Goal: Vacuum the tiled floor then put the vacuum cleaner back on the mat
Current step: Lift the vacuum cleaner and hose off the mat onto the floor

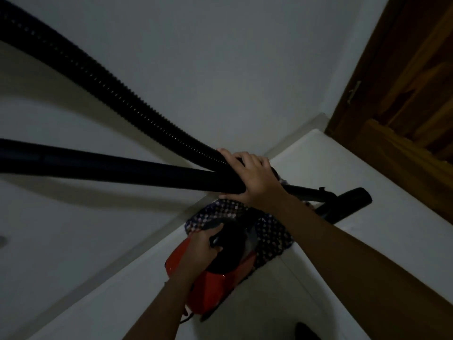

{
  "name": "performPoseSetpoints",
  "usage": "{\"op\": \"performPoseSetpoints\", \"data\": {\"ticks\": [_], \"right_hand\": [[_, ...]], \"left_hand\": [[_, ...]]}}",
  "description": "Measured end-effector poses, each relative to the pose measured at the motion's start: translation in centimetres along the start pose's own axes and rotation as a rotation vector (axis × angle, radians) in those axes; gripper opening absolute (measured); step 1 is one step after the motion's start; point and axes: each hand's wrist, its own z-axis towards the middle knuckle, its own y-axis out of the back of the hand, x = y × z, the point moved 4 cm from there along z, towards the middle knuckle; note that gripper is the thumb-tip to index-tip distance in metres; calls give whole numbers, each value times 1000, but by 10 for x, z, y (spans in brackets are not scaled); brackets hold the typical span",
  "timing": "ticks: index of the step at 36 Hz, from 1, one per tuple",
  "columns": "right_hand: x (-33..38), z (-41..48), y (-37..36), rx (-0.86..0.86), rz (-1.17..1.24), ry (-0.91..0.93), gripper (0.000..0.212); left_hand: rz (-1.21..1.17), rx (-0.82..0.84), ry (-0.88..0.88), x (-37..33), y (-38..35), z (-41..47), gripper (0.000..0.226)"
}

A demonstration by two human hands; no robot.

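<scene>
Seen from the person's head, looking down into a dim corner of a room. Nearest, the left hand (208,244) is closed around the black carry handle on top of a red vacuum cleaner (215,278). The machine sits low in the corner, its far end over a dark spotted mat (269,236) that lies on the pale tiled floor (282,303); whether it rests fully on the mat or is just above it cannot be told.

Just beyond, the right hand (252,175) grips two black parts bunched together: the ribbed hose (110,87) and the smooth tube (98,165), both running off to the left edge. Past the hand, the black floor nozzle (350,202) lies on the tiles beside the mat.

Judging by this, vacuuming looks finished and the putting-away is nearly done; what seems left is settling the machine and laying down the hose and tube.

Room is tight: white walls (220,57) meet just behind the mat, and a brown wooden door (404,94) stands close on the right. Open floor lies only toward the viewer.
</scene>
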Motion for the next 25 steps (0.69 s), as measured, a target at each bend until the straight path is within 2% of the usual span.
{"op": "performPoseSetpoints", "data": {"ticks": [5, 12, 19, 25], "right_hand": [[56, -17, 56, -110, -21, -60, 99], [140, -41, 119, -92, 53, -130, 93], [234, -84, 149, -106, -4, -111, 92], [312, -123, 144, -121, -79, -48, 84]], "left_hand": [[56, 91, -67, -23, 31, -60, 60], [101, 81, -171, -31, 63, -137, 61], [-28, 60, -193, -16, 82, -227, 63], [-56, 8, -240, 21, 90, -300, 63]]}}
